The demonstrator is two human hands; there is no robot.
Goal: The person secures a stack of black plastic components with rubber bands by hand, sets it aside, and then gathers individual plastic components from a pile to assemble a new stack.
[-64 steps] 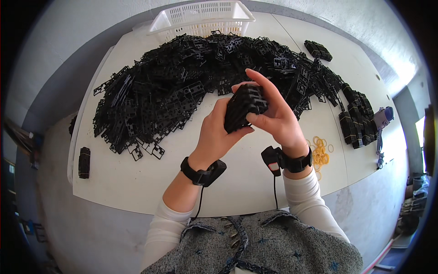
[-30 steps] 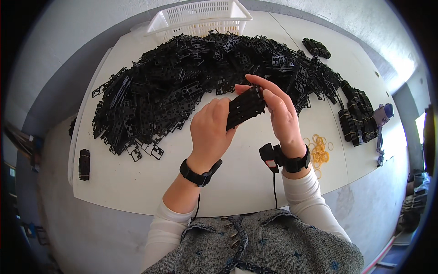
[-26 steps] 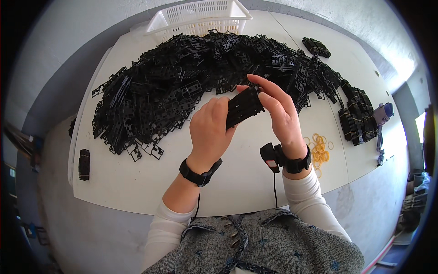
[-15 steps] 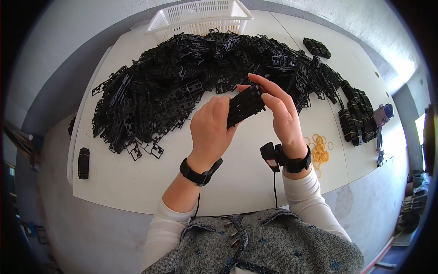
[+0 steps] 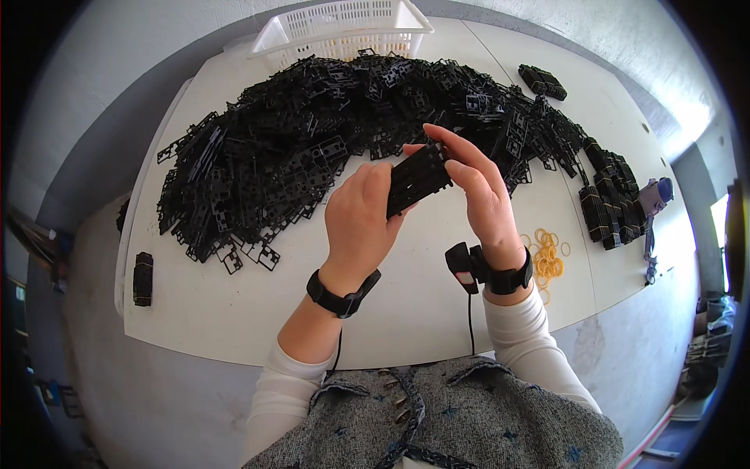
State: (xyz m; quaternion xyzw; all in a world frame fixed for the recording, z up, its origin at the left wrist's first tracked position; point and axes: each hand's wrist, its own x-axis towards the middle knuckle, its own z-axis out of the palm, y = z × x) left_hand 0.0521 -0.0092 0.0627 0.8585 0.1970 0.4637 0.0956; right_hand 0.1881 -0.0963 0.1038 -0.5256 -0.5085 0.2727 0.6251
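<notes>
Between my hands, above the white table (image 5: 406, 313), is a stack of black plastic frames (image 5: 418, 181), tilted with its right end higher. My left hand (image 5: 361, 213) is closed around the stack's left end, its thumb side along the near face. With thumb and fingers my right hand (image 5: 483, 181) grips the right end at its top and edge. Just beyond both hands spreads a large heap of loose black plastic frames (image 5: 273, 148). Each wrist wears a black strap, and the right one carries a small black device (image 5: 462, 266) with a cable.
Yellow rubber bands (image 5: 549, 262) lie right of my right hand. Banded bundles of frames (image 5: 613, 195) stand at the right, another bundle (image 5: 542, 82) at the far right, one more (image 5: 143, 279) at the left. A white plastic basket (image 5: 344, 31) sits behind the heap. A purple-grey object (image 5: 655, 195) lies by the right edge.
The stack has shifted very slightly to the left with both hands still on it. Nothing else has visibly moved.
</notes>
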